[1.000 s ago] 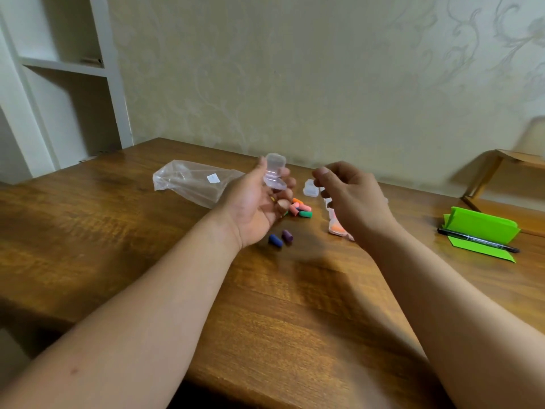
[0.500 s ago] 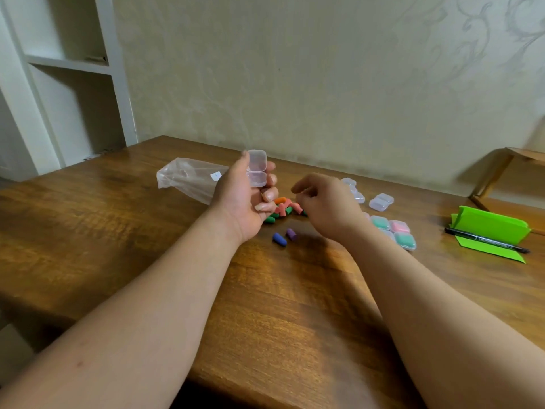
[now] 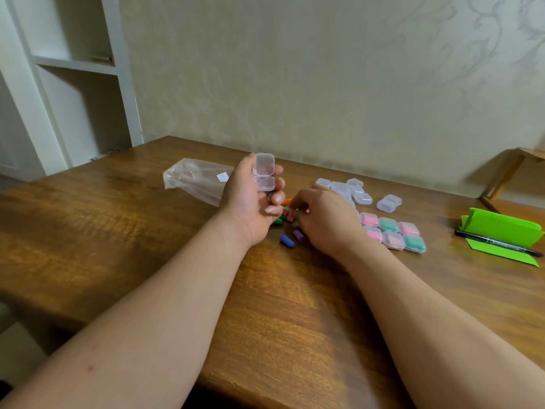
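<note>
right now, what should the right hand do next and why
Probably lift the pink earplug that the right hand seems to pinch from the loose pile, then drop it into the clear case. The left hand holds that case with its lid open, and the filled cases nearby already hold coloured plugs.

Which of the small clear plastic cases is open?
The clear case held in the left hand: its lid stands hinged up, while the cases on the table all look shut.
</note>
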Demonstrator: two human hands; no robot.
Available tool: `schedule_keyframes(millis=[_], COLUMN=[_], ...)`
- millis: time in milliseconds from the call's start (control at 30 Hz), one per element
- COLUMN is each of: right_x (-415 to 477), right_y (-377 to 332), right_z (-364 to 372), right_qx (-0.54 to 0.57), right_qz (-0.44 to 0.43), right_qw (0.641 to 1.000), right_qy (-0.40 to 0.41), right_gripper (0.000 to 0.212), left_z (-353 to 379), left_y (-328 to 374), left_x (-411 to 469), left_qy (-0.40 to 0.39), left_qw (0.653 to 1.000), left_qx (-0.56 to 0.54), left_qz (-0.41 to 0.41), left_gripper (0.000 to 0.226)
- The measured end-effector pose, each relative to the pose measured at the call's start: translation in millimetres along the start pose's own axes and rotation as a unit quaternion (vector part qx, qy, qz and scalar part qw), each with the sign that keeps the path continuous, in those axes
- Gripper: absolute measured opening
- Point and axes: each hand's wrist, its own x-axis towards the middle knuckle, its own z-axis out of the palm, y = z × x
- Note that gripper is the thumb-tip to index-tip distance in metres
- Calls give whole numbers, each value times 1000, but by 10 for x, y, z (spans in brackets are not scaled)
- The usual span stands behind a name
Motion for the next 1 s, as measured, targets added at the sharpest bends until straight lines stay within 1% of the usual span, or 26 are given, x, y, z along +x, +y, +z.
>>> schedule_keyframes(millis=[133, 300, 367, 400, 500, 567, 633, 700, 800, 900, 1000], right_x=[-69, -88, -80, -75, -57, -60, -70, -92, -118, -140, -144], right_y=[5, 74, 113, 136, 149, 97, 9, -89, -161, -167, -163], right_z=[-39, -127, -189, -222, -322, -381, -411, -394, -277, -194, -183], right_qx=[18, 90, 137, 154, 219, 274, 307, 304, 262, 243, 231], right_qz=[5, 54, 74, 80, 93, 86, 72, 48, 13, 1, 0], right_qw=[1000, 994, 986, 982, 963, 947, 938, 942, 959, 966, 969], right_qy=[2, 36, 57, 70, 124, 145, 146, 131, 106, 85, 84], right_gripper=[13, 15, 21, 21, 9, 8, 10, 8, 7, 8, 9], left_z=[35, 62, 73, 78, 91, 96, 94, 82, 83, 97, 101], left_y=[-13, -31, -36, -40, -56, -72, -88, -112, -126, -114, -104], left_x=[-43, -80, -103, -108, -93, -61, -28, 5, 2, -25, -39], left_qy=[-23, -45, -53, -54, -37, -18, -6, -6, -26, -41, -42], left_qw=[999, 998, 997, 997, 996, 995, 995, 995, 995, 995, 995], left_qx=[23, 50, 57, 58, 82, 98, 102, 103, 93, 84, 82], left_qz=[4, -5, -11, -13, -11, -10, -11, -7, -12, -26, -29], left_gripper=[35, 40, 40, 40, 41, 42, 48, 49, 40, 44, 46])
